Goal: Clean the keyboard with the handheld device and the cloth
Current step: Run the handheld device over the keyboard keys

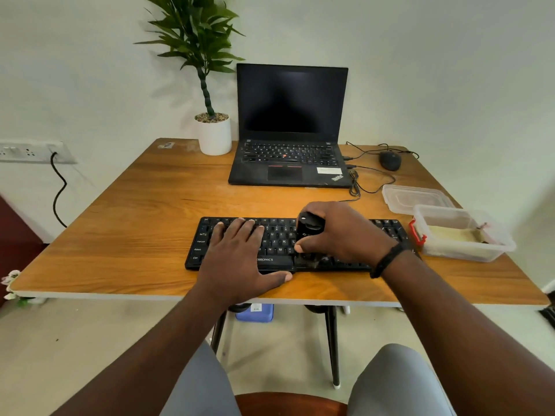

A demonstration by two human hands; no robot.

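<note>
A black keyboard [279, 235] lies near the front edge of the wooden table [135, 223]. My left hand [240, 256] rests flat on its left half, fingers straight and thumb along the front edge. My right hand [339, 232] grips a small black handheld device [309, 228] upright, its lower end down on the keys right of the space bar. A yellowish cloth [450, 235] lies inside a clear plastic box [492, 235] at the right.
Behind the keyboard stand an open black laptop [289, 127], a potted plant [213, 133], a black mouse [390, 160] and loose cables [369, 181]. The box lid [417, 198] lies beside the box. A wall socket with a cord [33, 151] is at the left.
</note>
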